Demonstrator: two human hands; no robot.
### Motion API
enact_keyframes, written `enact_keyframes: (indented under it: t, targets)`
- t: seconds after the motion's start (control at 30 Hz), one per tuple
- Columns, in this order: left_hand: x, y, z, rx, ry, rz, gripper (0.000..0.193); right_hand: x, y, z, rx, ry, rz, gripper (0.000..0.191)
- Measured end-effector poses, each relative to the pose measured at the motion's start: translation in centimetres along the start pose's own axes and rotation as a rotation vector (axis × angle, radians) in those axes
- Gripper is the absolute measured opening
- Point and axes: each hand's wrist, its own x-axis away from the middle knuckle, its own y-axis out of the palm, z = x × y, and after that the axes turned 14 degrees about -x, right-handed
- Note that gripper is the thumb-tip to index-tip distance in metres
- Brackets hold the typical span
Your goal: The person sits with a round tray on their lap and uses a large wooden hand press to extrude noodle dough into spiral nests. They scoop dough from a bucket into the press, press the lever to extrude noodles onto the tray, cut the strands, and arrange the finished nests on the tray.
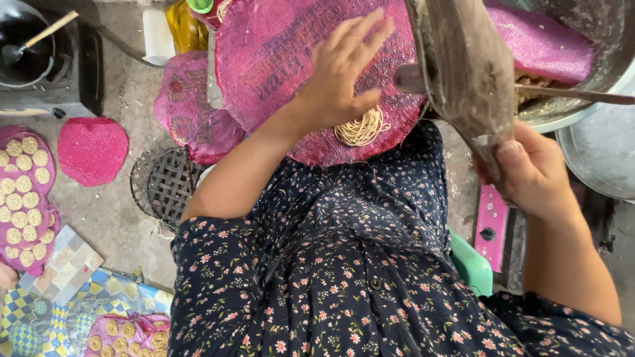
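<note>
My left hand (340,73) lies flat with spread fingers on a round pink woven mat (278,59) resting on my lap. Just below its palm sits a small pale coil of noodle strands (362,127) on the mat. My right hand (529,168) grips the lower end of a grimy brown wooden press handle (466,73) that slants up over the mat's right side. Behind the handle a large metal bowl (595,46) holds a pink mat and some dough, with a thin metal rod across it.
More pink mats lie on the concrete floor at left, one (26,198) covered with several noodle coils, another (129,334) at the bottom. A round wire rack (162,185), a dark stove with a pot (33,53), a green stool edge (473,264) and patterned cloth are nearby.
</note>
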Motion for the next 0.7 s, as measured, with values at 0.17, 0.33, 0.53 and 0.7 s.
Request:
enact_keyframes:
  t: [0.17, 0.33, 0.53, 0.7]
  targets:
    - [-4.7, -1.5, 4.2, 0.067, -0.370, -0.105, 0.034, -4.6, 3.6, 1.0, 0.223, 0.041, 0.046, 0.056]
    - [-6.6, -3.4, 7.3, -0.042, -0.016, 0.064, 0.023, -8.8, 6.7, -8.0, 0.977, -0.790, 0.026, 0.036]
    - [-8.3, -3.6, 7.4, 0.035, -0.005, -0.370, 0.034, -7.0, 12.4, -14.3, 1.322, -1.089, -0.319, 0.043]
    - [-6.0, -3.2, 7.3, -0.022, 0.115, -0.174, 0.020, -6.3, 6.6, -15.6, 0.795, -0.409, -0.162, 0.063]
